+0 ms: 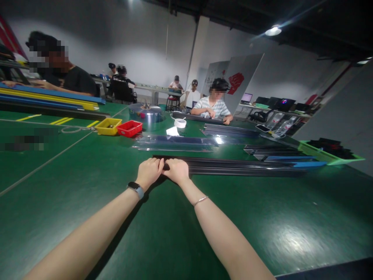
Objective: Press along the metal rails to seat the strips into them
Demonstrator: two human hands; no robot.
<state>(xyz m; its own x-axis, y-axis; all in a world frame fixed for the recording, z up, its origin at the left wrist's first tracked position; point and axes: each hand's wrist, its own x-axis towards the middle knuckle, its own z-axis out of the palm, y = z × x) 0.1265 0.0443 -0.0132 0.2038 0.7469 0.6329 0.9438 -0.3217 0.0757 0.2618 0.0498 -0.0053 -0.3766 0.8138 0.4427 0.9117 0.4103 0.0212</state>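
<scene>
Black strip: one end hidden beneath left hand and right hand, both clasping it; fingertips obscured.

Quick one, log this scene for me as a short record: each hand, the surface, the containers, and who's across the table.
Left hand: curled over a long black strip near its left end; watch on the wrist
Right hand: on the same strip, just beside the left hand; bracelet on the wrist
Surface: green table
Bins: yellow bin and red bin, side by side
Basket: green basket at right, holding dark pieces
Across: person in striped shirt, hands at another dark strip
</scene>
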